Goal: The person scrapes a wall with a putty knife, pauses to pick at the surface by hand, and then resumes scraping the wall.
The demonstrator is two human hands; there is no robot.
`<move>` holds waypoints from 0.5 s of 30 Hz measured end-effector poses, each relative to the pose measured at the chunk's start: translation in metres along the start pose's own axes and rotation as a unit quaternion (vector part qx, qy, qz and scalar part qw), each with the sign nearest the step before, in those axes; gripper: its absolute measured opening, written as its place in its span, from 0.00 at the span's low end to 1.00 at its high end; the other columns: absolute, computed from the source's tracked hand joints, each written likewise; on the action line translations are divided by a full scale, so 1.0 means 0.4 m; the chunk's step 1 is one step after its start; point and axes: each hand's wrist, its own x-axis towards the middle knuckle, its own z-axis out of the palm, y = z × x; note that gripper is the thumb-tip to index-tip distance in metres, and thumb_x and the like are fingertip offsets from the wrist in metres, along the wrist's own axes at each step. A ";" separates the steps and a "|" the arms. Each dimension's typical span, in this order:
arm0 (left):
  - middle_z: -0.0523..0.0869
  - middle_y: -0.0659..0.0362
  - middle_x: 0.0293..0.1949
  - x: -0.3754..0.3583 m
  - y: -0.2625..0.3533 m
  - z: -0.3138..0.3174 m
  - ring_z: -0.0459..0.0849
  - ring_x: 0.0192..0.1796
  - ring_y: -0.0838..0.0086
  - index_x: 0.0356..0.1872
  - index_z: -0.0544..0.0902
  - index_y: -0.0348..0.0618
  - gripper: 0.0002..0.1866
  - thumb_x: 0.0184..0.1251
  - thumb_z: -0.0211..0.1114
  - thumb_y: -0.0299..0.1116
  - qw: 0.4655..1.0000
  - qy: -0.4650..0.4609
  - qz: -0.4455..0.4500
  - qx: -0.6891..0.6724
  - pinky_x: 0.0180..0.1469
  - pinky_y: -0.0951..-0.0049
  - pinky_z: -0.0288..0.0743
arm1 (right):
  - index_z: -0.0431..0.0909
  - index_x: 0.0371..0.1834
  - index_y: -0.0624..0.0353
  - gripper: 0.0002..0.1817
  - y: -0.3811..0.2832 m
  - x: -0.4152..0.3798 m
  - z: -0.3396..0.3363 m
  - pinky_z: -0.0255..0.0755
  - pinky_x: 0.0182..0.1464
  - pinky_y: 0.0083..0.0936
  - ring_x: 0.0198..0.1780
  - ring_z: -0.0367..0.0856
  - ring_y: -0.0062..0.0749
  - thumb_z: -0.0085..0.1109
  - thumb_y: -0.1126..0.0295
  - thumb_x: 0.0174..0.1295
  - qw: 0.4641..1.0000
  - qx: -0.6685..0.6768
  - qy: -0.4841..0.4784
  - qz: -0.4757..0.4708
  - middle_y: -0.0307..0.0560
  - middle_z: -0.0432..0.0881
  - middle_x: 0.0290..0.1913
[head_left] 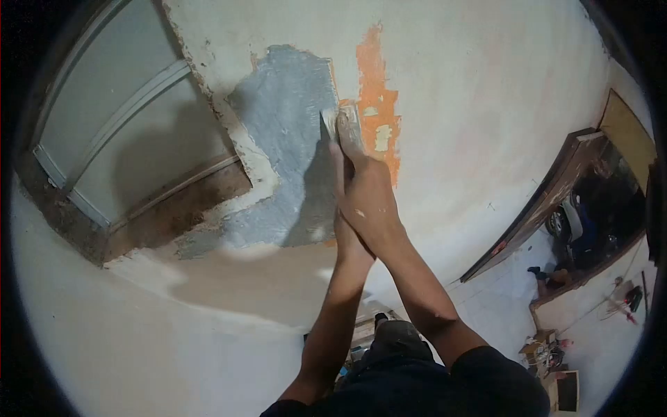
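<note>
Both my hands are together in front of the wall, one closely overlapping the other. My right hand [375, 191] is closed, with a finger stretched up along the pale, smeared blade of a putty knife [352, 117]. Partly hidden behind it, my left hand [342, 191] is closed at the same tool, its fingers pointing upward. The knife's handle is covered by my hands. The blade is at the right border of a rough grey patch [281, 118] on the wall. Just right of the blade runs an orange strip [379, 76] with small cream spots.
A recessed window opening [132, 104] with a pale frame and broken plaster edges lies to the left. Cream wall [486, 90] surrounds the patches. At the lower right, a dark wooden door frame [535, 201] stands beside a motorbike [573, 222]. Boxes and cables [545, 354] sit below.
</note>
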 end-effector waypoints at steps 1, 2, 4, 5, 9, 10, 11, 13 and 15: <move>0.74 0.60 0.51 0.015 0.019 0.012 0.77 0.51 0.77 0.62 0.66 0.42 0.20 0.75 0.50 0.40 0.988 0.048 -0.074 -0.123 0.49 0.74 0.75 | 0.63 0.67 0.66 0.27 -0.009 0.018 -0.003 0.71 0.33 0.44 0.27 0.77 0.62 0.49 0.75 0.63 1.000 0.007 0.005 -0.023 0.70 0.75 0.23; 0.74 0.60 0.51 0.023 0.029 0.019 0.76 0.51 0.77 0.61 0.66 0.41 0.20 0.75 0.51 0.40 0.955 0.093 -0.144 -0.244 0.48 0.75 0.75 | 0.61 0.68 0.66 0.27 -0.002 0.026 0.001 0.72 0.33 0.44 0.29 0.78 0.62 0.48 0.75 0.64 0.998 -0.004 0.025 -0.059 0.70 0.76 0.24; 0.74 0.59 0.52 0.011 0.005 0.005 0.77 0.52 0.76 0.62 0.66 0.41 0.21 0.75 0.51 0.40 0.967 0.067 -0.114 -0.219 0.49 0.74 0.74 | 0.61 0.68 0.65 0.27 -0.023 0.019 -0.022 0.72 0.34 0.44 0.29 0.78 0.62 0.48 0.74 0.64 1.000 -0.001 -0.004 -0.031 0.70 0.76 0.24; 0.74 0.59 0.52 0.002 -0.015 -0.009 0.77 0.52 0.76 0.63 0.65 0.40 0.22 0.74 0.52 0.40 0.978 0.038 -0.084 -0.187 0.49 0.73 0.74 | 0.60 0.69 0.65 0.28 -0.032 0.012 -0.031 0.72 0.34 0.44 0.30 0.78 0.63 0.48 0.74 0.64 1.000 0.005 -0.027 -0.002 0.70 0.76 0.25; 0.76 0.55 0.56 -0.124 -0.160 -0.086 0.77 0.54 0.68 0.67 0.62 0.35 0.27 0.73 0.52 0.39 0.965 0.155 -0.112 -0.180 0.56 0.69 0.72 | 0.62 0.69 0.59 0.25 0.078 -0.151 0.043 0.75 0.42 0.29 0.39 0.86 0.42 0.49 0.68 0.70 0.990 0.019 -0.122 0.065 0.76 0.77 0.43; 0.74 0.55 0.57 -0.177 -0.140 -0.086 0.75 0.57 0.68 0.66 0.63 0.37 0.25 0.73 0.53 0.38 0.983 0.143 -0.114 0.003 0.58 0.68 0.70 | 0.61 0.70 0.58 0.26 0.093 -0.188 0.053 0.75 0.42 0.29 0.39 0.86 0.38 0.49 0.68 0.70 0.988 -0.007 -0.142 0.056 0.75 0.77 0.44; 0.73 0.54 0.58 -0.206 -0.118 -0.083 0.73 0.59 0.69 0.65 0.64 0.38 0.23 0.74 0.53 0.37 0.968 0.126 -0.110 0.187 0.60 0.68 0.68 | 0.61 0.70 0.58 0.26 0.108 -0.208 0.058 0.75 0.42 0.29 0.39 0.86 0.38 0.49 0.68 0.70 0.989 -0.002 -0.139 0.051 0.75 0.77 0.44; 0.72 0.54 0.59 -0.177 -0.074 -0.076 0.72 0.60 0.68 0.65 0.63 0.37 0.24 0.74 0.53 0.37 0.966 0.088 -0.060 0.235 0.61 0.68 0.68 | 0.59 0.72 0.56 0.27 0.082 -0.211 0.046 0.75 0.39 0.27 0.35 0.84 0.29 0.48 0.67 0.70 0.991 0.125 -0.032 0.028 0.74 0.78 0.43; 0.72 0.54 0.59 -0.177 -0.040 -0.056 0.72 0.61 0.68 0.66 0.62 0.37 0.25 0.74 0.52 0.37 0.959 0.057 -0.035 0.274 0.61 0.69 0.67 | 0.60 0.72 0.56 0.26 0.017 -0.157 -0.004 0.73 0.33 0.24 0.26 0.78 0.25 0.48 0.67 0.71 0.988 0.091 -0.063 0.106 0.65 0.80 0.27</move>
